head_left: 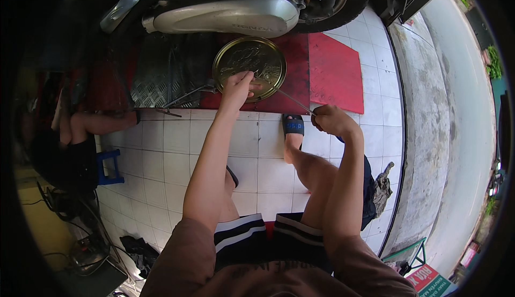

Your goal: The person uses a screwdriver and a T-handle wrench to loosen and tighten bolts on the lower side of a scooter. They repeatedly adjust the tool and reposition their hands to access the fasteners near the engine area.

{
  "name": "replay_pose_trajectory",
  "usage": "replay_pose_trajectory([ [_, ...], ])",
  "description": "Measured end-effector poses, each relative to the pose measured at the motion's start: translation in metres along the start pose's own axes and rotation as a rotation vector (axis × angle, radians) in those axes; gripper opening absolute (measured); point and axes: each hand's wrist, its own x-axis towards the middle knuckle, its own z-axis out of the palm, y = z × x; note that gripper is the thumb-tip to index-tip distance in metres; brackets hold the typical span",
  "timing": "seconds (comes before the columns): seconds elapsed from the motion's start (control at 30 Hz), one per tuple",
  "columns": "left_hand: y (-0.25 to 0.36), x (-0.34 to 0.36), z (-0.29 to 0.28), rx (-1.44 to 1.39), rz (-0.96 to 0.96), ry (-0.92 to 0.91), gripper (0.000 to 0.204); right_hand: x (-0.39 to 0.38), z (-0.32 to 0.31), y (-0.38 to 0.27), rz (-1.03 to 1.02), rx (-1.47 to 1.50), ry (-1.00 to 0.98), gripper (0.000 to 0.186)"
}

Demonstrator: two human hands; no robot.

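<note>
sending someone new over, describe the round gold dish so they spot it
Find the motorbike along the picture's top, then the red platform below it. Against that red, partly covered by the left hand, is the round gold dish. Its shiny circular rim sets it apart from the grey textured plate to its left.

Bare left arm [210, 168]: stretched forward, slanting inward toward the wrist.
Bare left hand [237, 89]: past the near edge of the flat red surface [338, 77], fingers bent and turned inward; their tips are partly obscured, so its grip is hard to judge.
Bare right arm [343, 184]: reaching forward, forearm nearly straight ahead.
Right wrist [351, 130]: bent inward, to the left.
Bare right hand [328, 119]: by the near edge, toward the near right corner, fingers curled tightly, fist-like.
</note>
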Motion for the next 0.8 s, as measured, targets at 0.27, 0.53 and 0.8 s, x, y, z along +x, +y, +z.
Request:
replay_pose_trajectory([
  [0.27, -0.022, 0.008, 0.012, 0.138, -0.187, 0.157, 0.066, -0.005, -0.011, 0.033, -0.115, 0.309, 0.118, 0.024],
  [0.53, -0.028, -0.030, 0.071, 0.397, 0.498, 0.105, 0.035, -0.020, -0.021, 0.017, -0.363, 0.696, 0.197, 0.016],
  [0.8, -0.012, -0.124, 0.143, 0.291, 0.840, -0.148, 0.057, -0.028, -0.026, -0.033, -0.642, 0.818, 0.310, 0.039],
])
